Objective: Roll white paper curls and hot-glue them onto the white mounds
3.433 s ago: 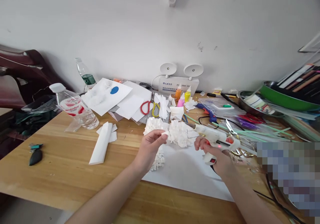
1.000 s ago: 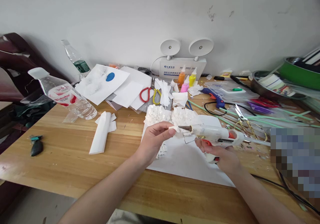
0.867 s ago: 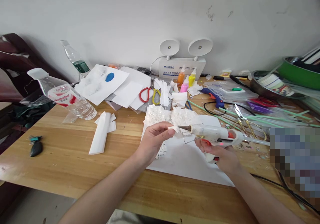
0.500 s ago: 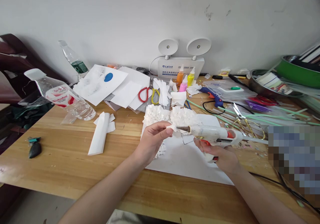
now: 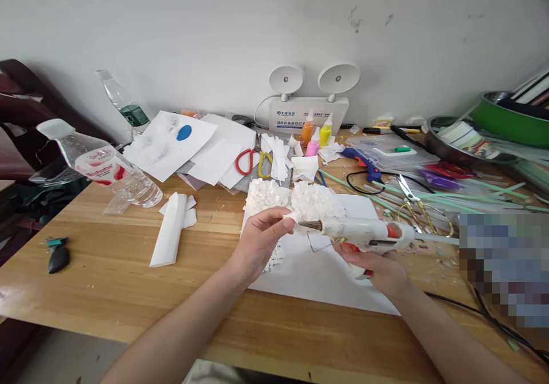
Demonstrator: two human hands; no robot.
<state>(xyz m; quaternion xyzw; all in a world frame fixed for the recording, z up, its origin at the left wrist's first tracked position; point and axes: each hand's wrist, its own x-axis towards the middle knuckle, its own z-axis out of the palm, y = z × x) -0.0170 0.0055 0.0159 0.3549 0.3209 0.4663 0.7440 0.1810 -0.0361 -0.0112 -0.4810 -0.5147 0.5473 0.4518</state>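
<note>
My left hand (image 5: 263, 238) pinches a small white paper piece (image 5: 294, 217) between thumb and fingers. In my right hand (image 5: 381, 266) is a white hot glue gun (image 5: 355, 228), held by its handle, with a glue stick (image 5: 435, 239) poking out of its back. The gun's metal nozzle is at the paper piece and seems to touch it. Below both hands lies a white sheet (image 5: 309, 275) with ruffled white paper clusters (image 5: 317, 201) along its far and left parts. My left hand hides some of the clusters.
Gold-handled scissors (image 5: 422, 209) and a blue glue gun (image 5: 371, 169) lie to the right. Farther back are red-and-yellow-handled pliers (image 5: 244, 162) and small paint bottles (image 5: 313, 143). A folded white paper (image 5: 167, 232) and a water bottle (image 5: 111, 169) are at the left.
My right hand has shifted the glue gun slightly left and down, its nozzle closer against the paper piece. My left hand keeps its pinch. The whole view has shifted a little.
</note>
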